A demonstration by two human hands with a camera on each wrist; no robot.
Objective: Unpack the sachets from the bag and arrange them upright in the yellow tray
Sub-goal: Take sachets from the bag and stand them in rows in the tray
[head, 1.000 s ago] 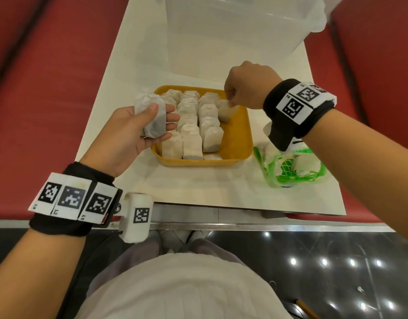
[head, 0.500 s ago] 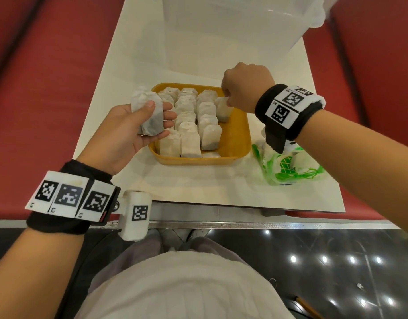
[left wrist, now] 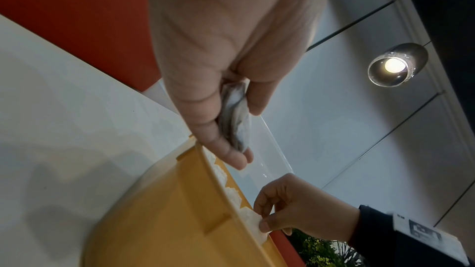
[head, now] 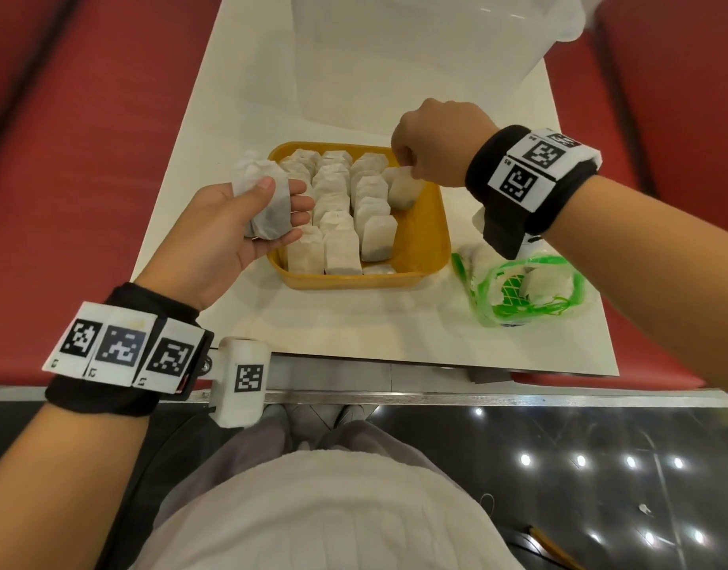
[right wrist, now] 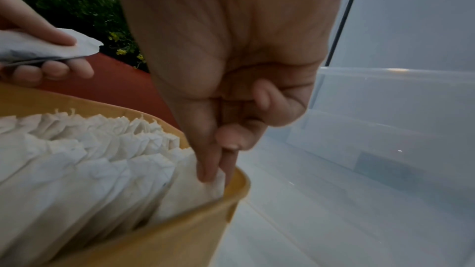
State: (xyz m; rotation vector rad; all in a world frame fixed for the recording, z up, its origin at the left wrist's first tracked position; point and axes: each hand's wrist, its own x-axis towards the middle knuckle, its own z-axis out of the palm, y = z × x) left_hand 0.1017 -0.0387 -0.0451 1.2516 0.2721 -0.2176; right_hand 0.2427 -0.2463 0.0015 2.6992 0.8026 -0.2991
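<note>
The yellow tray (head: 426,236) sits mid-table with several white sachets (head: 342,248) standing upright in rows. My right hand (head: 434,148) pinches the top of one sachet (head: 403,189) at the tray's far right corner; the pinch (right wrist: 213,174) shows close up in the right wrist view. My left hand (head: 231,228) hovers at the tray's left rim, thumb and fingers gripping a small stack of sachets (head: 268,199), seen edge-on in the left wrist view (left wrist: 235,117). The clear bag (head: 522,290) with green print lies right of the tray and holds sachets.
A large translucent plastic bin (head: 415,55) stands just behind the tray. The white table (head: 374,327) is narrow, with red bench seats (head: 87,158) on both sides. Its near edge is by my lap.
My right hand has shifted slightly while still holding the sachet at the tray's far right corner. The left hand keeps its stack in about the same place.
</note>
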